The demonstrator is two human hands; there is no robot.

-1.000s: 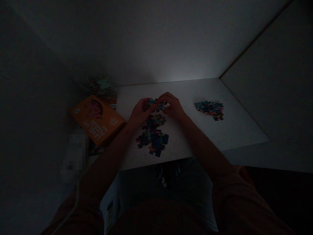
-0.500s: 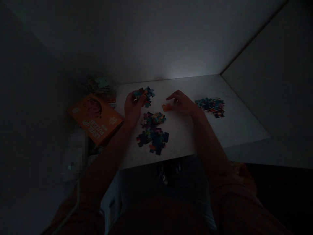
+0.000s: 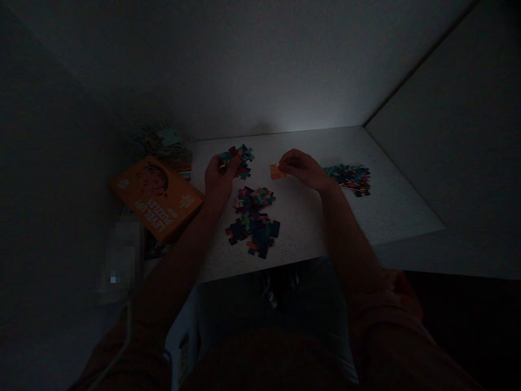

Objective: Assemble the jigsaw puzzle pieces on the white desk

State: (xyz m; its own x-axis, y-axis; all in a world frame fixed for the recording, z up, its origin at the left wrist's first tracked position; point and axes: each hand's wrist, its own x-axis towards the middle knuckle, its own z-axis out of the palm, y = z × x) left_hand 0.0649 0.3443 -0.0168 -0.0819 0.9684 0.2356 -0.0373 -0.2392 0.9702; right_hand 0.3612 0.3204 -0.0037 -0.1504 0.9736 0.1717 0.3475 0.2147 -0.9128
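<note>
The scene is dim. My left hand (image 3: 217, 176) is closed on a joined cluster of puzzle pieces (image 3: 241, 157), held above the white table (image 3: 386, 217). My right hand (image 3: 303, 169) pinches a single orange puzzle piece (image 3: 277, 171) just right of that cluster. Below my hands, a partly assembled patch of dark, many-coloured pieces (image 3: 252, 220) lies flat on the table. A heap of loose pieces (image 3: 350, 178) sits to the right of my right hand.
An orange puzzle box (image 3: 157, 196) lies off the table's left edge, with a pale pile of more pieces (image 3: 160, 140) behind it. Walls close in at the back and right. My lap lies below the table's near edge.
My hands have come apart: the left carried the joined cluster to the left, and the right picked the orange piece up off the table.
</note>
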